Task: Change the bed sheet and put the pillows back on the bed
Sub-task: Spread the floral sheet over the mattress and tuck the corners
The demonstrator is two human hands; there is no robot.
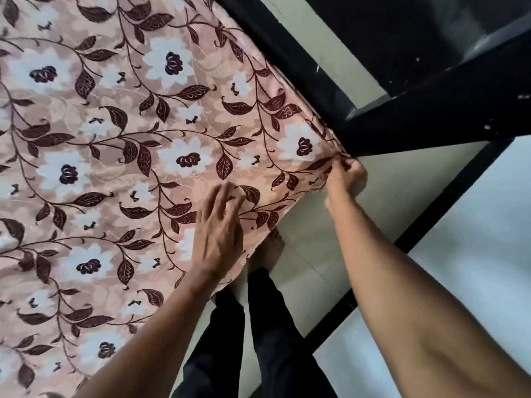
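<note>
A pink bed sheet printed with white flowers and dark brown leaves covers the bed and fills the left of the view. My right hand grips the sheet's corner at the bed's corner, fingers curled round the cloth beside the black frame. My left hand lies flat on the sheet near the bed's edge, fingers spread and blurred. No pillows are in view.
A black bed frame or furniture piece stands against the bed's corner at the upper right. Pale floor tiles with dark strips run beside the bed. My legs in black trousers stand at the bed's edge.
</note>
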